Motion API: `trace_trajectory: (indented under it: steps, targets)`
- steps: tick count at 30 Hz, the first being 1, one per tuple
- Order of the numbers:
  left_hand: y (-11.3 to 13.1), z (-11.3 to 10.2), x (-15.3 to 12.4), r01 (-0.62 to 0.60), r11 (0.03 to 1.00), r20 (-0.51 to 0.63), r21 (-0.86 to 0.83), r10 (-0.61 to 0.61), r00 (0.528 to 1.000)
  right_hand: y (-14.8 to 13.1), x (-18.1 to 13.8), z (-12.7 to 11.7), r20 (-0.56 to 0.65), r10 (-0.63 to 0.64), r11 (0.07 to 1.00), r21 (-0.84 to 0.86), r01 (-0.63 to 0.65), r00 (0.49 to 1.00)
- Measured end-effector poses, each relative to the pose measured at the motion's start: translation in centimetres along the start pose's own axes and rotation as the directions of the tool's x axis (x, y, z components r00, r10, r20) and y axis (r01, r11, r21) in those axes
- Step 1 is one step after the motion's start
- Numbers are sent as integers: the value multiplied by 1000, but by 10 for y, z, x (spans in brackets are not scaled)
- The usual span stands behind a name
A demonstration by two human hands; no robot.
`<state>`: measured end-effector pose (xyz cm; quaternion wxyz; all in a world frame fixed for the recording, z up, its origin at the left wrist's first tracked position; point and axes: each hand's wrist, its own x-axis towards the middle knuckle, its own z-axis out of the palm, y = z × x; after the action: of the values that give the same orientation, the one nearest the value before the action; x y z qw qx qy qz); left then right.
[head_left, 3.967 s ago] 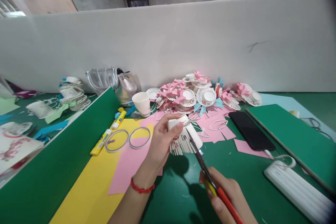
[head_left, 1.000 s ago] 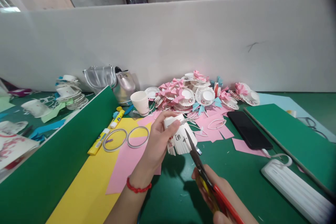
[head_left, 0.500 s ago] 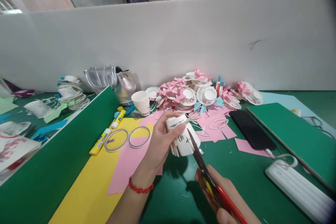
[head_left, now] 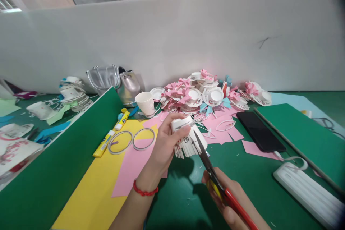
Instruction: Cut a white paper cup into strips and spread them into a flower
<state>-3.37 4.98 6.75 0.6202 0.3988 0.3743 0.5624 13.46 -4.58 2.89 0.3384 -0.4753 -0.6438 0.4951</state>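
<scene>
My left hand [head_left: 164, 147] grips a white paper cup [head_left: 188, 138] by its base, held above the green table [head_left: 242, 172]. The cup's wall is cut into many narrow strips that hang toward me. My right hand [head_left: 231, 201] is closed on red and yellow scissors [head_left: 212, 172], whose blades reach into the cup's strips from the lower right. A red string bracelet circles my left wrist.
Yellow paper [head_left: 88, 190] and pink paper [head_left: 132, 165] lie at left with two tape rings [head_left: 120, 142] and glue sticks [head_left: 104, 143]. Behind are a whole paper cup [head_left: 145, 103], a silver bag [head_left: 115, 81], a heap of finished cup flowers [head_left: 205, 95], a black phone [head_left: 260, 131], a white power strip [head_left: 307, 192].
The cup has turned a little in my left hand and the scissor blades have shifted along its cut edge. The view has tilted slightly.
</scene>
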Motion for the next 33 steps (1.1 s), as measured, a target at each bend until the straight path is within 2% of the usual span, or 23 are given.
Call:
trace_trajectory:
  steps: [9,33]
  targets:
    - [3,2,1,4,1000,-17,-14,-4,1000,-3,2,2,-31,-51,997,-64,49,998]
    - [5,4,-1,30,1000,-23,-10,-30,999,3,1,10,-143,-83,987,-146,62,986]
